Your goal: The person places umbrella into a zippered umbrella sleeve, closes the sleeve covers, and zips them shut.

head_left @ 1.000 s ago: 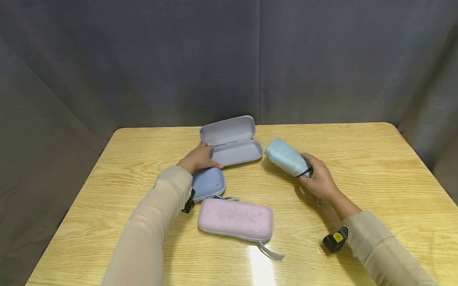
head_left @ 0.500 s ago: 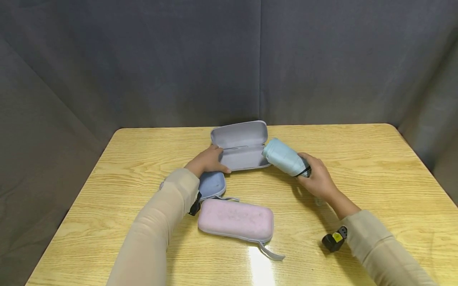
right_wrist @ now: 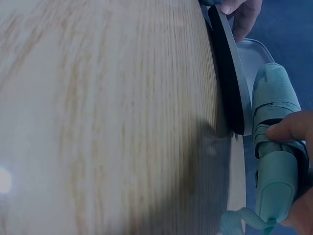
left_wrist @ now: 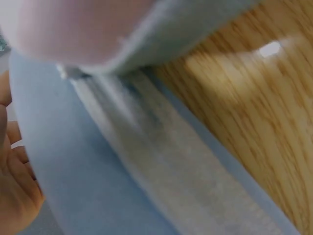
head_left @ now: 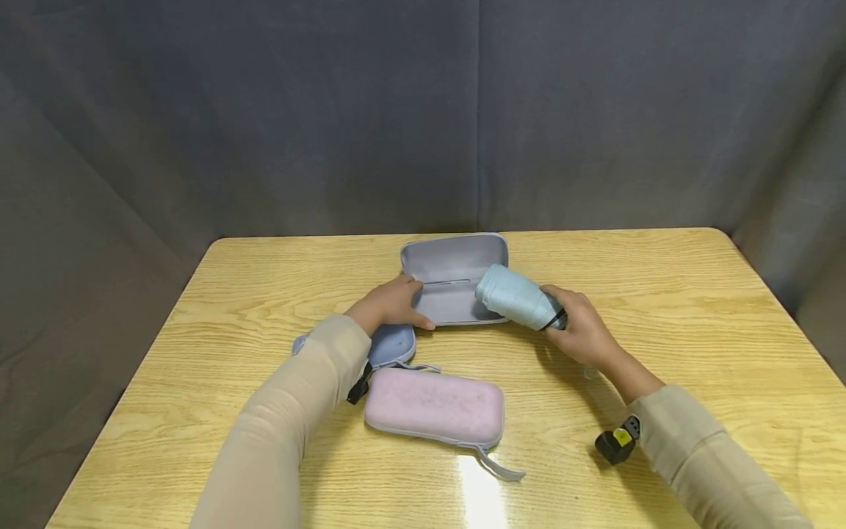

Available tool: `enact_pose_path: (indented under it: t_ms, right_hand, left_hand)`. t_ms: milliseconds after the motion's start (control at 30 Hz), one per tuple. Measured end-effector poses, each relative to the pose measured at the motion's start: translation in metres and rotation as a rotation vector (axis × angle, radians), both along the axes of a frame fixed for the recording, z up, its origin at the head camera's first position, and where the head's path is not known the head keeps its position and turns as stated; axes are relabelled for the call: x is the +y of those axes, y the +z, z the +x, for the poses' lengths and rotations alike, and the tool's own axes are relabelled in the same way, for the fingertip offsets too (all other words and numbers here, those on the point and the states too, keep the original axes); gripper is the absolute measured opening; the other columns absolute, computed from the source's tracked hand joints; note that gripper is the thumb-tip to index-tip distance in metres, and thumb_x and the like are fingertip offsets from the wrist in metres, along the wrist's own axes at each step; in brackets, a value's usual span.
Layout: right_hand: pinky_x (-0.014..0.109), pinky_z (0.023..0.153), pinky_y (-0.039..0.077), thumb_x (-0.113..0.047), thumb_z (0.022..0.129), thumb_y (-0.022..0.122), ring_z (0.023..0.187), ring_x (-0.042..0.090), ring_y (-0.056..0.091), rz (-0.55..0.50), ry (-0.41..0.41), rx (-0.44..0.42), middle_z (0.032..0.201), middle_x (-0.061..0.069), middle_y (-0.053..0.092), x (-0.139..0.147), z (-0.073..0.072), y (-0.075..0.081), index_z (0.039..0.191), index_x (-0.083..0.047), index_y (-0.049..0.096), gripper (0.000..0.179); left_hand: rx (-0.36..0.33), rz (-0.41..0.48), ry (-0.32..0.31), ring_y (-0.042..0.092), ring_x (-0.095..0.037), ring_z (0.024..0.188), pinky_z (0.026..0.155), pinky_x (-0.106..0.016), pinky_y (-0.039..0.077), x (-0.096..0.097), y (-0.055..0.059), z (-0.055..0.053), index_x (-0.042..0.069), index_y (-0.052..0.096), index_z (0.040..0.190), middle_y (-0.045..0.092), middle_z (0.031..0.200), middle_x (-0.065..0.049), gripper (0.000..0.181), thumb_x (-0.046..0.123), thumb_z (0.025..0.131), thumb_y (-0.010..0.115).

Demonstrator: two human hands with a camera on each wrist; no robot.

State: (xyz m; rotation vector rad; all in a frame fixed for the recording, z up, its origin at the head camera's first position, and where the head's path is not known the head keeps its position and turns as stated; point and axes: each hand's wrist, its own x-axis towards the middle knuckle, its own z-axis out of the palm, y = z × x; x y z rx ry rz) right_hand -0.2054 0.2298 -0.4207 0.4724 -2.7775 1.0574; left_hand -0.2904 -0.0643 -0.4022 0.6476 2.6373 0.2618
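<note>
An open grey hard case, like an oversized glasses case, lies near the table's far edge with its lid raised at the back. My left hand grips its left end, thumb at the front rim; the right wrist view shows that thumb over the case's edge. My right hand holds a light blue folded umbrella by its handle end. The umbrella's far end overlaps the right part of the case's bottom half. A wrist strap hangs from the umbrella's handle.
A blue zip case lies partly hidden under my left forearm. Just in front of it rests a closed pink case with a grey strap. Wood-grain table stretches right; a dark curtain hangs behind.
My left hand has slid the open grey case to the right and slightly nearer. My right hand has shifted the umbrella a little left, over the case.
</note>
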Motion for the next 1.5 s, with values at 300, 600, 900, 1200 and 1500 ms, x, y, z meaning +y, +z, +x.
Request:
enact_pose_path:
  t_ms: [300, 600, 900, 1200, 1500]
  right_hand:
    - [0.048, 0.079, 0.034, 0.009, 0.068, 0.059, 0.101, 0.037, 0.039, 0.034, 0.034, -0.032, 0.117, 0.026, 0.043, -0.003, -0.001, 0.007, 0.124, 0.008, 0.038, 0.059]
    - [0.046, 0.08, 0.034, 0.007, 0.066, 0.062, 0.1, 0.036, 0.041, 0.082, 0.112, 0.023, 0.114, 0.024, 0.047, -0.009, -0.008, 0.01, 0.12, 0.007, 0.042, 0.058]
    - [0.047, 0.084, 0.034, 0.004, 0.069, 0.065, 0.105, 0.036, 0.04, 0.132, 0.18, 0.005, 0.117, 0.022, 0.047, -0.016, -0.011, 0.012, 0.122, 0.005, 0.043, 0.057]
    - [0.046, 0.083, 0.035, 0.003, 0.067, 0.067, 0.102, 0.035, 0.043, 0.176, 0.231, 0.042, 0.115, 0.022, 0.049, -0.022, -0.015, 0.013, 0.121, 0.005, 0.044, 0.058]
    - [0.047, 0.084, 0.034, 0.005, 0.067, 0.064, 0.103, 0.036, 0.042, 0.191, 0.264, 0.03, 0.114, 0.023, 0.049, -0.031, -0.02, 0.013, 0.121, 0.005, 0.044, 0.057]
  left_hand:
    - [-0.012, 0.048, -0.016, 0.024, -0.026, 0.124, 0.099, -0.034, 0.022, -0.008, 0.006, 0.002, 0.001, 0.031, 0.133, 0.026, 0.137, -0.015, 0.086, 0.041, 0.068, 0.07]
    - [-0.011, 0.043, -0.034, 0.026, -0.025, 0.124, 0.098, -0.035, 0.024, -0.002, 0.007, 0.005, 0.005, 0.033, 0.133, 0.027, 0.137, -0.012, 0.084, 0.042, 0.067, 0.07]
    - [0.023, 0.025, -0.057, 0.028, -0.024, 0.123, 0.097, -0.034, 0.025, 0.001, 0.003, 0.007, 0.006, 0.034, 0.132, 0.031, 0.136, -0.01, 0.085, 0.045, 0.065, 0.07]
    - [0.001, 0.032, -0.05, 0.028, -0.023, 0.123, 0.097, -0.034, 0.025, 0.004, 0.004, 0.009, 0.008, 0.031, 0.133, 0.03, 0.136, -0.009, 0.087, 0.044, 0.065, 0.071]
    - [-0.02, 0.057, -0.042, 0.029, -0.024, 0.122, 0.097, -0.034, 0.025, 0.003, 0.001, 0.008, 0.008, 0.031, 0.133, 0.032, 0.135, -0.008, 0.088, 0.043, 0.064, 0.072]
